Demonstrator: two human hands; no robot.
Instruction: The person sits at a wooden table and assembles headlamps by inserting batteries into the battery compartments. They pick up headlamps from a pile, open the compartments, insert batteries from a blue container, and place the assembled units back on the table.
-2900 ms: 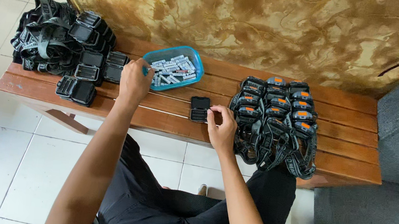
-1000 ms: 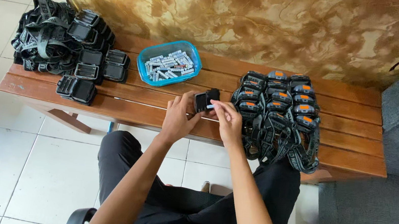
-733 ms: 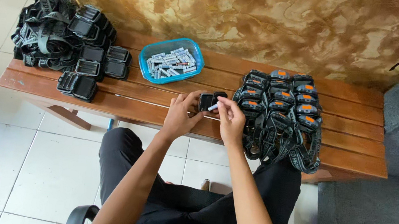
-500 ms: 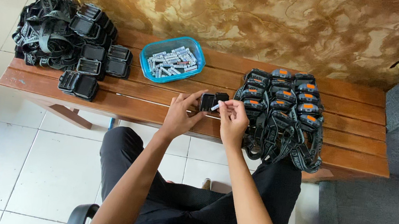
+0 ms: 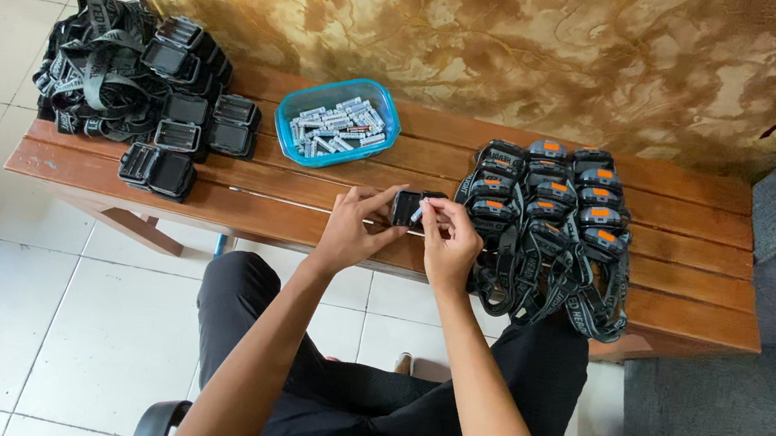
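While the left hand (image 5: 346, 233) grips a small black headlamp case (image 5: 406, 207) by its near edge, just above the front slats of the bench (image 5: 309, 208), the right hand (image 5: 450, 241) pinches a slim pale battery (image 5: 419, 213) at the case's right side, its long axis slanting up and to the right. Whether the case's open face looks upward is hard to make out (fingers cover much of it). A blue tub (image 5: 335, 126) of batteries sits behind, finished headlamps (image 5: 548, 219) lie just right of the hands, and a heap of black straps and cases (image 5: 141, 86) lies far left.
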